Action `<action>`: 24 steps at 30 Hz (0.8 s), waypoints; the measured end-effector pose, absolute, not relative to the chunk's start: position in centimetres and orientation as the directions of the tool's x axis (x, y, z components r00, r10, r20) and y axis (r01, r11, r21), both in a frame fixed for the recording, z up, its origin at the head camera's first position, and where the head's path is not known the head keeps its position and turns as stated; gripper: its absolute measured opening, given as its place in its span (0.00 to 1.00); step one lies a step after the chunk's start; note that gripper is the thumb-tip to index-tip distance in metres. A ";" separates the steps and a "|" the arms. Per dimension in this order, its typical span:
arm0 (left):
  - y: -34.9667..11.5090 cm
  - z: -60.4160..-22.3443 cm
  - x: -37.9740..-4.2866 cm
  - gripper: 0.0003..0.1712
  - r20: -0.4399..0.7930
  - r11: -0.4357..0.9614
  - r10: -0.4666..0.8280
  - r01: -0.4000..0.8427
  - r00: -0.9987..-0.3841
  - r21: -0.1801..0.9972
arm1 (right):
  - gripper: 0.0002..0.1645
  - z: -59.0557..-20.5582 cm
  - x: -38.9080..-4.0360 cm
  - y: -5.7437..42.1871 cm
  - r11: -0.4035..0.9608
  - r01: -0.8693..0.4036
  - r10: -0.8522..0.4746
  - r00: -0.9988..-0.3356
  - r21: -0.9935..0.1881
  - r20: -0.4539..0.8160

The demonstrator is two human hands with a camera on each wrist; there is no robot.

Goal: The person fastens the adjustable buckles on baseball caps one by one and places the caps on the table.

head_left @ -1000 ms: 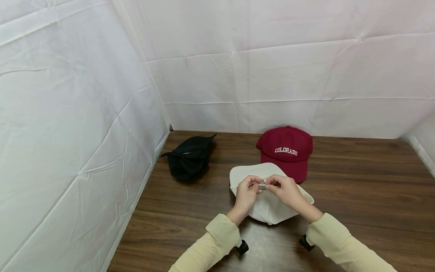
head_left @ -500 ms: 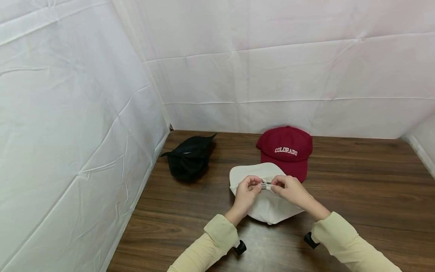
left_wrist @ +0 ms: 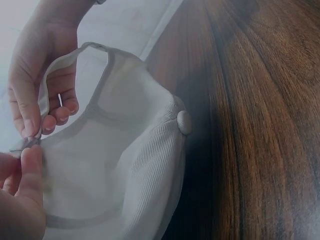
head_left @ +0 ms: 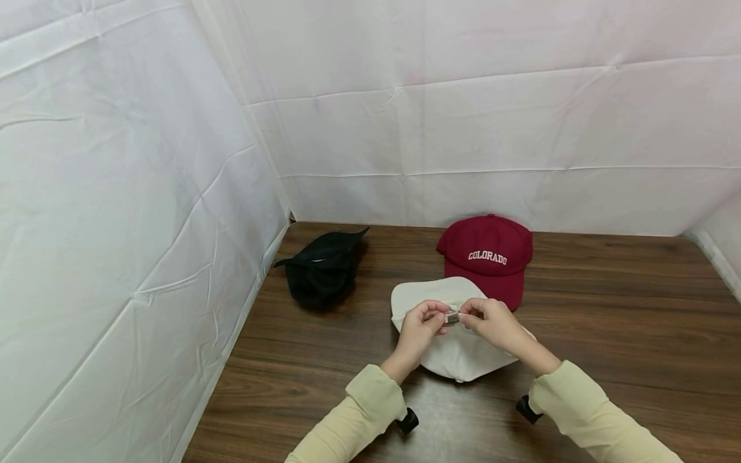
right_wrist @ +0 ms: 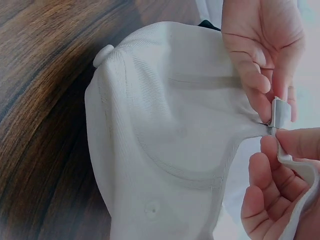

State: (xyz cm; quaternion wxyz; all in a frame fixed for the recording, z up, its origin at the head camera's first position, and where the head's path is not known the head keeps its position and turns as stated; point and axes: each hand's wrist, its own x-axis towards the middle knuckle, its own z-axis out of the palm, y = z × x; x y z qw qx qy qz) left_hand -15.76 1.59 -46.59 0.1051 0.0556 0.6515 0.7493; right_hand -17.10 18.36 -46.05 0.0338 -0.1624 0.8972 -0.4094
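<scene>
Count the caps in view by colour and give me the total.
White cap: 1
Black cap: 1
Dark red cap: 1
Total: 3

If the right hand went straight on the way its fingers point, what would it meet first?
The right hand would likely meet the silver buckle first, then the left hand holding it; the exact gap is unclear.

Off-white cap [head_left: 457, 360] on wooden tabletop [head_left: 613, 321], button [left_wrist: 184, 123] at near edge, curved strap [left_wrist: 44, 101] with silver buckle [right_wrist: 281, 113]
</scene>
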 end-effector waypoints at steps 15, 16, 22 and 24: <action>1.3 -46.3 -15.7 0.10 -0.044 -0.120 0.263 -0.078 -0.964 0.990 | 0.17 -46.6 -16.8 17.9 0.650 -0.474 -0.376 -0.880 -0.594 0.292; 1.4 -46.2 -15.8 0.10 -0.047 -0.120 0.254 -0.080 -0.966 0.990 | 0.21 -46.7 -16.7 17.7 0.667 -0.534 -0.395 -0.845 -0.520 0.361; 1.9 -46.7 -16.3 0.09 -0.061 -0.143 0.223 -0.094 -0.973 0.985 | 0.20 -47.2 -16.7 17.3 0.719 -0.677 -0.450 -0.624 -0.155 0.639; 2.0 -47.2 -16.6 0.09 -0.062 -0.159 0.218 -0.098 -0.974 0.982 | 0.17 -47.3 -16.8 17.2 0.721 -0.686 -0.457 -0.576 -0.098 0.678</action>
